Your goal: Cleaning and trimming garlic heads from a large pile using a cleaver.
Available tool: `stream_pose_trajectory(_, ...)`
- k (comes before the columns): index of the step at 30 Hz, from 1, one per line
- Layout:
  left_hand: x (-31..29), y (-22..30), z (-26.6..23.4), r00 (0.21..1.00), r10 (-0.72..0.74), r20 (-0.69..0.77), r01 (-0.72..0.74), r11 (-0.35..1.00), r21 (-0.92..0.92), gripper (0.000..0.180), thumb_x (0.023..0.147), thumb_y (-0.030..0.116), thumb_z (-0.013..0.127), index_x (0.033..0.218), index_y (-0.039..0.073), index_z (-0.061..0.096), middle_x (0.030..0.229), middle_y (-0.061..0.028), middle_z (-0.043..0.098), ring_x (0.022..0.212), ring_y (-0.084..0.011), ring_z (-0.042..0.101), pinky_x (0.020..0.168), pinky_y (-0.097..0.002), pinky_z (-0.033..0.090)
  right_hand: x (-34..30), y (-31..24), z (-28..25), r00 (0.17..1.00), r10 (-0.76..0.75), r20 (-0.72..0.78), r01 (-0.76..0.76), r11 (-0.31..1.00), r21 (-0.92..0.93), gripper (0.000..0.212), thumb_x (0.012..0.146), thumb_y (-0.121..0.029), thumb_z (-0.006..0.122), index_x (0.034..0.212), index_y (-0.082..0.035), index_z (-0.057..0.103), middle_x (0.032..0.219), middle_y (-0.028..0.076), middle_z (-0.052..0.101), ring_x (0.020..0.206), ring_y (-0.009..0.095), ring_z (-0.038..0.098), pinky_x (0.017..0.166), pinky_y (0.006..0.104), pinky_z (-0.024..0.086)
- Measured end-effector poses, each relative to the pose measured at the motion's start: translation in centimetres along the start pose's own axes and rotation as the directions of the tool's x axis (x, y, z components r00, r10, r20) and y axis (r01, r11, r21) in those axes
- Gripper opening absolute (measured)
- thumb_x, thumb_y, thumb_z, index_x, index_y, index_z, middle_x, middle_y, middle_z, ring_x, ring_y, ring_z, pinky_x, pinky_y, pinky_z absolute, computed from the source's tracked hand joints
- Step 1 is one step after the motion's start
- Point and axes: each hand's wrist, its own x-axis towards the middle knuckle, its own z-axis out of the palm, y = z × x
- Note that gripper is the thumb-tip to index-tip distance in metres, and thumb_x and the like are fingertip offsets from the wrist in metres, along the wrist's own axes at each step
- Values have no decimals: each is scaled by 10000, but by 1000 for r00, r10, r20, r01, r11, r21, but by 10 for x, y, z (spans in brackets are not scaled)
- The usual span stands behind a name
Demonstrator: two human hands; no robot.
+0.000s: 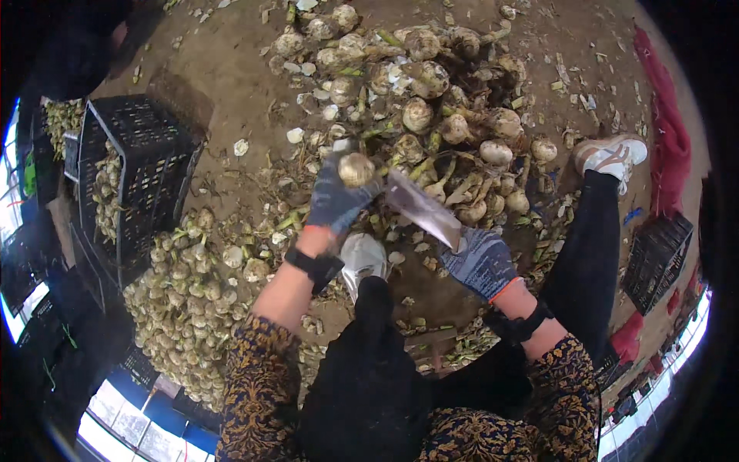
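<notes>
My left hand [339,196], in a grey-blue knit glove, is closed around a round, pale brown bulb [356,169]. A broad-bladed cleaver [422,206] is gripped by its handle in my gloved right hand [481,263]. Its blade slants up and to the left, and the far end comes close to my left hand's fingers. Whether blade and glove touch I cannot tell. Just beyond both hands lies a heap of large soil-stained bulbs [418,115], many with stem stubs and dry roots.
Trimmed bulbs [185,308] form a big pile at the left. Behind it stands a black slatted crate [142,154] holding more. Loose scales and scraps litter the dirt floor. Another black crate [657,262] and red cloth [666,146] lie at the right. A dark-clothed person [65,46] is at upper left.
</notes>
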Motion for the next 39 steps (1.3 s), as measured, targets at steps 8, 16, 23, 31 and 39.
stream_pose_trajectory(8, -60, 17, -18, 956, -94, 278, 227, 838, -496, 604, 659, 85, 640, 1189, 12, 360, 1108, -87, 464, 987, -144, 461, 829, -278, 410, 8, -44, -17, 973, -218, 75, 222, 974, -44, 352, 619, -383, 601, 713, -45, 571, 630, 144, 567, 610, 302, 566, 555, 392, 444)
stream_pose_trajectory(16, -72, -26, -14, 947, 127, 296, 2, 916, -400, 583, 743, 67, 596, 1240, 12, 297, 1143, -95, 450, 1006, -153, 461, 861, -284, 409, 7, -53, -22, 959, -216, 185, 226, 974, -35, 325, 591, -362, 602, 718, -63, 577, 638, 154, 567, 611, 307, 562, 559, 397, 446)
stream_pose_trajectory(23, -97, -25, -19, 938, 179, 295, -38, 903, -427, 451, 690, 74, 647, 1103, 6, 476, 1046, -66, 543, 920, -132, 520, 789, -280, 450, 12, -42, -28, 924, -287, 253, 311, 948, -62, 278, 597, -292, 550, 729, -50, 587, 636, 173, 573, 614, 325, 568, 581, 413, 458)
stream_pose_trajectory(31, -125, -20, -14, 963, -33, 268, 132, 923, -362, 391, 643, 242, 692, 976, 76, 573, 927, -63, 590, 851, -195, 571, 770, -319, 451, 9, -46, -20, 883, -299, 363, 335, 942, -37, 303, 622, -312, 528, 763, -55, 605, 649, 174, 581, 626, 320, 578, 580, 411, 468)
stream_pose_trajectory(39, -107, 4, -38, 958, -282, -55, 206, 806, -555, 361, 807, 263, 555, 1100, 78, 453, 990, -79, 538, 903, -208, 537, 794, -326, 461, -4, -28, -7, 710, -693, 123, 701, 680, -217, 286, 656, -178, 539, 929, -92, 553, 732, 158, 597, 553, 304, 557, 488, 378, 439)
